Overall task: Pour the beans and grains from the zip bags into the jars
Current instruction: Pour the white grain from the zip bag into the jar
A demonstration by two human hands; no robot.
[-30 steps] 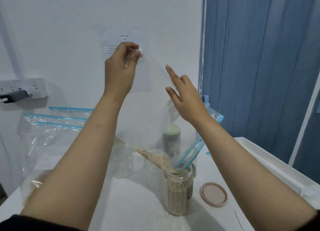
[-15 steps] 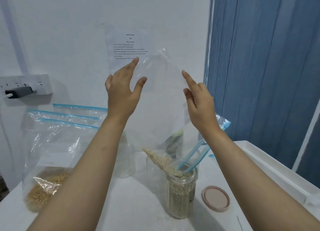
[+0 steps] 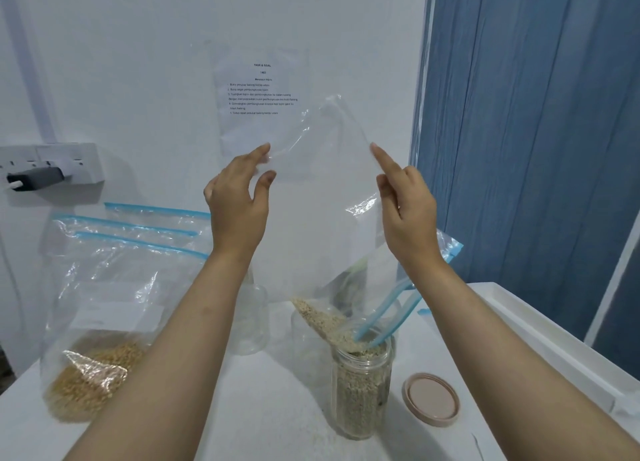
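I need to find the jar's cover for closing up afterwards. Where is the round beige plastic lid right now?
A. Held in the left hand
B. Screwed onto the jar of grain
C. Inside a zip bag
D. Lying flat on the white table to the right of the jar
D: the round beige plastic lid lies flat on the white table, right of the open clear glass jar of grain.

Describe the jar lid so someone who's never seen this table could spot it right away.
Start at the white table and find the open jar nearly full of pale grain near its front. Just right of that jar lies the lid, flat on the tabletop. It is the only round, pinkish-beige thing among clear jars and bags.
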